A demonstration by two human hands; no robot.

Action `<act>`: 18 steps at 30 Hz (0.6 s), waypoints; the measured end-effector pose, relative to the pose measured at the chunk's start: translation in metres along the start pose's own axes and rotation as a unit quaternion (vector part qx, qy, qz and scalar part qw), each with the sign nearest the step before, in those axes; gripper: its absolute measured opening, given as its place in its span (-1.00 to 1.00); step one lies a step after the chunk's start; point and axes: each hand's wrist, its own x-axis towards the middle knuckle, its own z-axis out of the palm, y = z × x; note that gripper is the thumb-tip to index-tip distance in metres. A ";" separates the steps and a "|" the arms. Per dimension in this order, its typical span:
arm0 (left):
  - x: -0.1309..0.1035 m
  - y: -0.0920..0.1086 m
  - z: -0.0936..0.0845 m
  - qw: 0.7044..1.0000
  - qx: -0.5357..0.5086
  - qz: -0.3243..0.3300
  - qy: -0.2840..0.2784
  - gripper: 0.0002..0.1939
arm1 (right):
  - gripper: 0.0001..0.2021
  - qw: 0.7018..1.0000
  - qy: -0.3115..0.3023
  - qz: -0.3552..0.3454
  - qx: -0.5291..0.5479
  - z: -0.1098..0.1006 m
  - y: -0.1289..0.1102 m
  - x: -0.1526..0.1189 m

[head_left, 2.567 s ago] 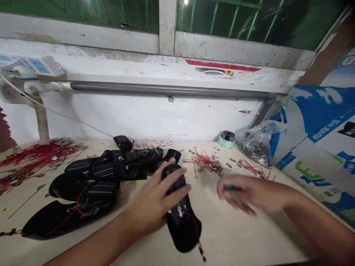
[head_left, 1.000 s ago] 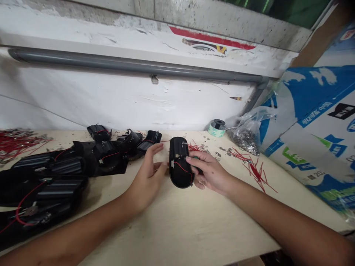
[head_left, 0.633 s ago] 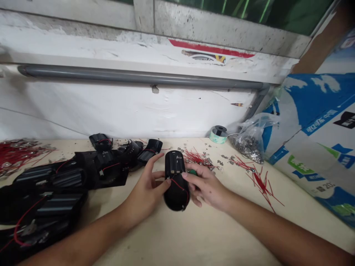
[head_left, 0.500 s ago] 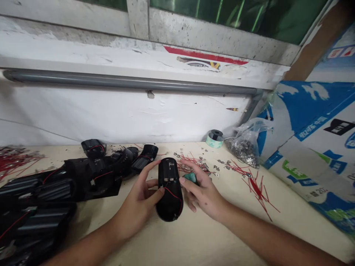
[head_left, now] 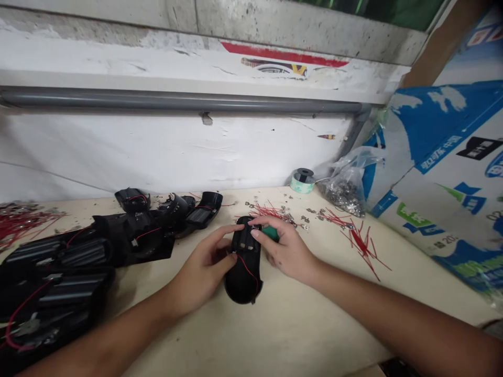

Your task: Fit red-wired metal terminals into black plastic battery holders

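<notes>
The carton [head_left: 428, 173] shows "中国" and "20", with other characters unclear.

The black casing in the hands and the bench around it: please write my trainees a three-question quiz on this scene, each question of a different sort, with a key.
1. Multiple choice. What colour is the thin wire on the black casing held in the left hand?
A) Blue
B) Red
C) Yellow

2. True or false. In the head view, the roll stands to the left of the clear plastic bag.

3. Fill in the blank. The green object is tucked in the person's ____.

Key: 1. B; 2. True; 3. right hand.
</notes>
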 end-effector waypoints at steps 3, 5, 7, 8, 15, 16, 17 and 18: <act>0.000 0.001 0.000 0.999 0.045 -0.002 0.009 -0.54 | -0.83 0.986 0.049 -0.136 -0.084 -0.001 0.000 0.003; 0.000 0.001 0.000 0.997 0.071 -0.003 0.008 -0.55 | -0.86 0.980 0.049 -0.158 -0.110 -0.001 0.000 0.003; 0.001 0.002 0.000 0.996 0.093 -0.004 0.002 -0.60 | -0.87 0.981 0.037 -0.156 -0.111 -0.002 0.001 0.002; 0.001 0.003 -0.001 0.995 0.104 -0.007 0.000 -0.64 | -0.87 0.982 0.029 -0.154 -0.103 -0.002 0.001 0.002; 0.009 0.005 -0.007 0.986 0.162 0.040 0.019 -0.83 | -0.86 0.986 0.013 -0.142 -0.083 0.001 -0.002 -0.001; 0.010 0.005 -0.007 0.988 0.148 0.034 0.007 -0.84 | -0.86 0.986 0.016 -0.143 -0.088 0.002 -0.003 -0.002; 0.010 0.005 -0.008 0.991 0.134 0.023 -0.004 -0.84 | -0.86 0.985 0.019 -0.144 -0.091 0.003 -0.004 -0.002; 0.010 0.005 -0.007 0.992 0.124 0.010 -0.011 -0.83 | -0.86 0.985 0.020 -0.146 -0.092 0.004 -0.005 -0.002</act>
